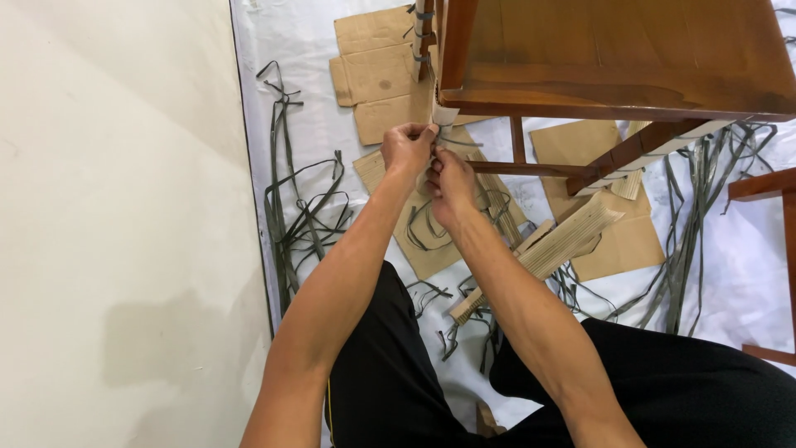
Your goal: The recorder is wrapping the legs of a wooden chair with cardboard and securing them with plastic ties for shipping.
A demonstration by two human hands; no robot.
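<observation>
A brown wooden chair (pixel 613 58) stands before me on a white sheet (pixel 307 124). One front leg (pixel 448 58) carries a cardboard wrapping (pixel 446 114) at its lower end, and a dark strap runs from it. My left hand (pixel 406 148) pinches the wrapping's edge and the strap just below the seat corner. My right hand (pixel 450 184) is right beneath it, fingers curled on the same wrapping and strap. Both forearms reach forward from my lap.
Flat cardboard pieces (pixel 377 70) and several cut dark plastic straps (pixel 303 207) litter the sheet. A folded corrugated cardboard strip (pixel 555 245) lies by my right forearm. Another chair's leg (pixel 767 187) shows at the right edge. Bare pale floor (pixel 116 224) lies left.
</observation>
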